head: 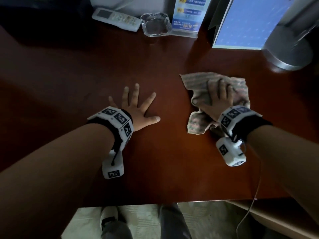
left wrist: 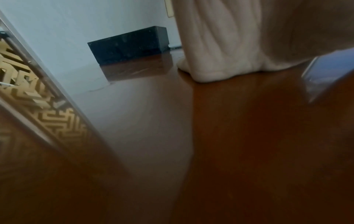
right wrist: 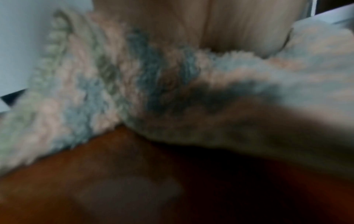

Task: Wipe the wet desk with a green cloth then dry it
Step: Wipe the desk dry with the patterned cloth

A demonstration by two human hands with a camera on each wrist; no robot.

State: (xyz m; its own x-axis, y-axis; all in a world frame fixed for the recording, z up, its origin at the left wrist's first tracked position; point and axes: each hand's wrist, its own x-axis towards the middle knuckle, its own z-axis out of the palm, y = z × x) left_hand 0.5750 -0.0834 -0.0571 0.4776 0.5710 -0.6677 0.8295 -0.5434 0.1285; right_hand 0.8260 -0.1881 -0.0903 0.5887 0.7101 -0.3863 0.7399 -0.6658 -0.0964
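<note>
Toward the tabletop's right edge, my right hand (head: 218,99) bunches the crumpled, pale green-and-pink terry cloth (head: 198,125), pressing it down to wipe the dark red-brown wooden desk (head: 164,54); my left hand (head: 136,109) lies flat, fingers spread, probably as a brace.

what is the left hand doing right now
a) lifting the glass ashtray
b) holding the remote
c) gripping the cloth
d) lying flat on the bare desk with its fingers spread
d: in the head view the left hand lies flat on the bare desk with its fingers spread, while the cloth sits under the right hand.
</note>
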